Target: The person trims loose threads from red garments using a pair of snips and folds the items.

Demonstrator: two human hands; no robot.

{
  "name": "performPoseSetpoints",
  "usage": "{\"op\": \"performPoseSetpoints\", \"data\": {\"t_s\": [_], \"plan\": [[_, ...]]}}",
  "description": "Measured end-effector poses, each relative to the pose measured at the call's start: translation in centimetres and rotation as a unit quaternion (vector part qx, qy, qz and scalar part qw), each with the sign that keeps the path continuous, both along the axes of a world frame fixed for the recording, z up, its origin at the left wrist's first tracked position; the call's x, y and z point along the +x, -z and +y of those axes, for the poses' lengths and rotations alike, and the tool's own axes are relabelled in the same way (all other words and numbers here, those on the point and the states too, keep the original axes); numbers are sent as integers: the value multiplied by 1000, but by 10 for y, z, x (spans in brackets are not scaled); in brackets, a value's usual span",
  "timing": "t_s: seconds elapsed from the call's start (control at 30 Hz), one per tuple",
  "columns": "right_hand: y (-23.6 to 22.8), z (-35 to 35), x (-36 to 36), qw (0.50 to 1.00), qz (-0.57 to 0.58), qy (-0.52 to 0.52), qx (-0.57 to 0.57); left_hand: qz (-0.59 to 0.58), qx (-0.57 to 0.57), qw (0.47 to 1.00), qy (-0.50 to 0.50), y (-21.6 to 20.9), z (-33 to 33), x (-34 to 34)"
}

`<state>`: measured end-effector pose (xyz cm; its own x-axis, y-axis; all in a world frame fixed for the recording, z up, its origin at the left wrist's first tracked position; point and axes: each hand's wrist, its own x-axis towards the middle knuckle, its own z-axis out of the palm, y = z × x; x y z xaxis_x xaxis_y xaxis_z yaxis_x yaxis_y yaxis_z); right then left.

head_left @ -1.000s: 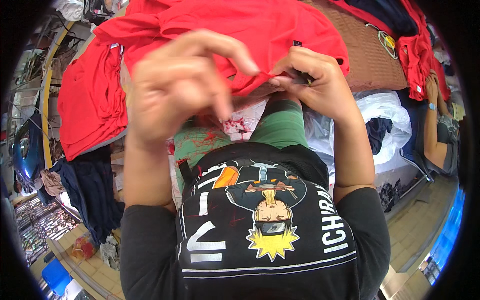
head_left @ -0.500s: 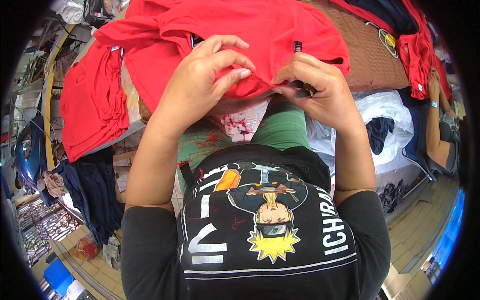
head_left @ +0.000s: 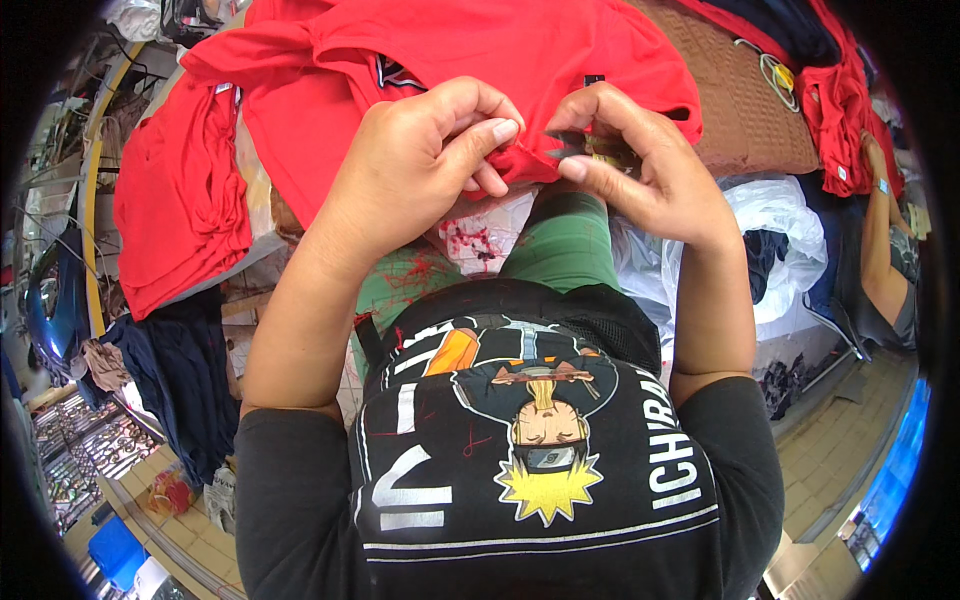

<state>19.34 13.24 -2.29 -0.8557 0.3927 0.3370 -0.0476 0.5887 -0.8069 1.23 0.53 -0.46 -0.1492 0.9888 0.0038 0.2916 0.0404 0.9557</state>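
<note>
A red garment (head_left: 470,45) lies spread across the work surface in front of me, its near edge hanging over my lap. My left hand (head_left: 425,155) is closed, thumb and forefinger pinching at that near edge; whether they hold cloth or a loose thread is too small to tell. Close to its right, my right hand (head_left: 650,165) is wrapped round small thread snips (head_left: 567,146). Their dark blades stick out past my thumb toward the pinched spot, while the handle is mostly hidden in my palm. A small dark label (head_left: 594,79) shows on the garment beyond.
More red cloth (head_left: 180,195) is heaped at the left, above hanging navy cloth (head_left: 180,385). A brown quilted pad (head_left: 750,125) is at the right, near a white plastic bag (head_left: 795,225). Another person's arm (head_left: 876,235) reaches red cloth at far right. Red thread scraps litter my lap.
My right hand has turned and drawn slightly away from the garment edge, bringing the snips' blades into view. My left hand has moved a little right, its thumb and forefinger now pinched together.
</note>
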Motion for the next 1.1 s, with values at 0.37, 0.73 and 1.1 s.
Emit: {"op": "performPoseSetpoints", "data": {"t_s": [0.37, 0.73, 1.1], "plan": [[-9, 4, -4, 998, -28, -50, 11, 60, 9, 998, 12, -1, 0, 3], [-7, 5, -7, 996, -17, -70, 58, 85, 27, 996, 17, 3, 1, 5], [8, 28, 12, 989, 36, 141, -27, 399, 370, 824, -154, -26, -29, -60]]}}
